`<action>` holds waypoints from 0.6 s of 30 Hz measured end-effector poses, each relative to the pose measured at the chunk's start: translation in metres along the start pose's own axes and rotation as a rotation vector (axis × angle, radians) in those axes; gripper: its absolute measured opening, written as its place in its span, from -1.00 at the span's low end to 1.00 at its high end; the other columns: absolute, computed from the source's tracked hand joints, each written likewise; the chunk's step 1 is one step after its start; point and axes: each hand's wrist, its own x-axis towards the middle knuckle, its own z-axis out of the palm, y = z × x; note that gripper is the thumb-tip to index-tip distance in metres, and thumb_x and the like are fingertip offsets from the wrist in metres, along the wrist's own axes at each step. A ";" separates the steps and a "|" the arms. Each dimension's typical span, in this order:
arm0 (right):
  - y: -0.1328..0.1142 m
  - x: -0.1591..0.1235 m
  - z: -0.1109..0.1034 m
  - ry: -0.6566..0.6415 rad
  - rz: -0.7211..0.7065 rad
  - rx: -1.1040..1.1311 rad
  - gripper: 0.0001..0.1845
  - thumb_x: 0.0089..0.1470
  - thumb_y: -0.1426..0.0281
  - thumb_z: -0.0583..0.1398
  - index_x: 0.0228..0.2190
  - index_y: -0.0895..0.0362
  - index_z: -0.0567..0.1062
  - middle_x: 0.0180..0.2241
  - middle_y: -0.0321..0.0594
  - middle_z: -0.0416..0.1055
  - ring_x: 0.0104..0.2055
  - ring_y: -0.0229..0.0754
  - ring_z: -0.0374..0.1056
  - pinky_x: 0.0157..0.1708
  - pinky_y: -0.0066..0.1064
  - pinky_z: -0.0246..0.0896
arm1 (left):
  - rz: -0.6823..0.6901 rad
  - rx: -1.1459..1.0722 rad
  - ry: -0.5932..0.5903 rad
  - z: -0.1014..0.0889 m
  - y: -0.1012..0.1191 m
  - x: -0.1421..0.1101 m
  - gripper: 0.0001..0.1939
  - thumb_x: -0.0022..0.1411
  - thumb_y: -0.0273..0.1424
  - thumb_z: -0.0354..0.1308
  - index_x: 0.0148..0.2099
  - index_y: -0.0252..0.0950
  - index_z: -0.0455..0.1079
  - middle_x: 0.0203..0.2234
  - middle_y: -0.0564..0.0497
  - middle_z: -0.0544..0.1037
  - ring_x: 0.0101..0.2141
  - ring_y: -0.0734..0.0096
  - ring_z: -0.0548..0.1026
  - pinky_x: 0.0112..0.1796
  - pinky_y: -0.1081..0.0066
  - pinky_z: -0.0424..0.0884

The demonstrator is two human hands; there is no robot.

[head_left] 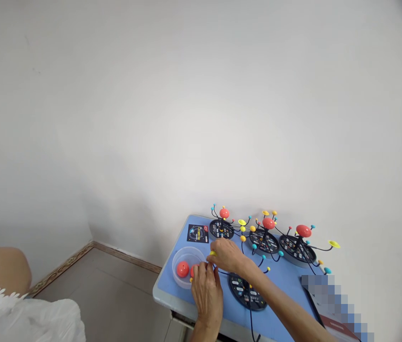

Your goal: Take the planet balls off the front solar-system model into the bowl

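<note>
The left hand (pixel 208 290) has its fingers curled around a red ball (pixel 193 270), largely hidden, at the near edge of the bowl (pixel 174 260). Under the right forearm, a black base (pixel 238 293) lies on the blue table (pixel 163 287). Just beyond the left fingertips, the right hand (pixel 227 255) pinches a yellow disc (pixel 213 253) between thumb and fingers. Another ball (pixel 183 269) sits in the bowl. Farther back lie a card (pixel 197 233) and three upright models (pixel 303 231), near the wall (pixel 201 118).

black bases (pixel 237 287): 4 | red balls (pixel 182 269): 5 | clear bowl (pixel 187 254): 1 | dark card (pixel 197 233): 1
</note>
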 end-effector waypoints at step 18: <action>-0.011 -0.023 -0.004 -0.011 -0.068 0.018 -0.61 0.15 0.28 0.13 -0.03 0.15 0.50 -0.11 0.04 0.51 -0.07 0.07 0.44 -0.21 -0.28 0.19 | 0.080 -0.106 0.138 -0.012 -0.007 0.008 -0.75 0.19 -0.66 0.10 -0.44 -0.23 0.42 -0.57 0.07 0.48 -0.45 0.26 0.29 -0.33 0.28 0.15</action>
